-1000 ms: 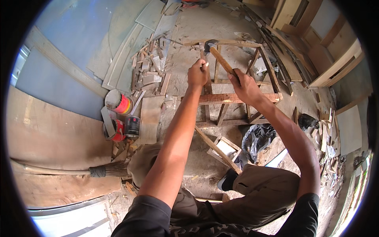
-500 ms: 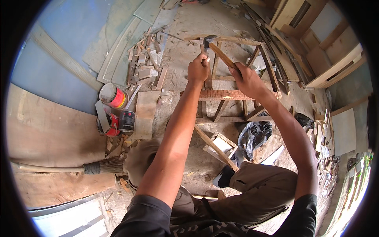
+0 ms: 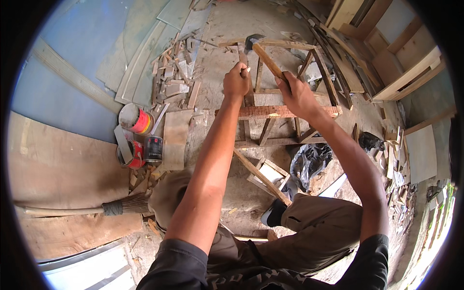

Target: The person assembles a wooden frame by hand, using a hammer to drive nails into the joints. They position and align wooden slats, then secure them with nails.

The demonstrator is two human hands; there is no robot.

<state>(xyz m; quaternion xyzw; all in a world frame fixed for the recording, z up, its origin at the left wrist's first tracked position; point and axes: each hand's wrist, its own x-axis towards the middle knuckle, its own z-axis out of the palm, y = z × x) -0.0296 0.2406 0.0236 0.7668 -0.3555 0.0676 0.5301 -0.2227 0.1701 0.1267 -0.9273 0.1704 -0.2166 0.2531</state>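
Dusty workshop floor (image 3: 241,21), rubble and wood all round; bluish sheets (image 3: 79,67) line the side far out to the left of the left hand. From where I stand: wooden frame (image 3: 270,112) lies on the floor directly under and ahead of both hands, probably put low so the arms can reach down and work straight over it. Right hand (image 3: 300,95) is wrapped round the handle of a hammer (image 3: 267,60), fingers well down from the head, likely for leverage; head sits just beyond the left hand, over the frame's far end. Touching the wood or not, can't tell. Left hand (image 3: 235,82) is clenched, knuckles up, right over a dark bar of the frame; can't tell what is inside the fist. Looks like it's there to steady or guide, close to the hammer head.

Below the right hand, black plastic bag (image 3: 309,165), crumpled, next to a small wooden box (image 3: 271,175) with a slanting stick (image 3: 261,175) across it. Offcuts (image 3: 178,87) heaped left of the left hand, paint cans (image 3: 137,121) nearer the body, presumably pushed aside for elbow room.
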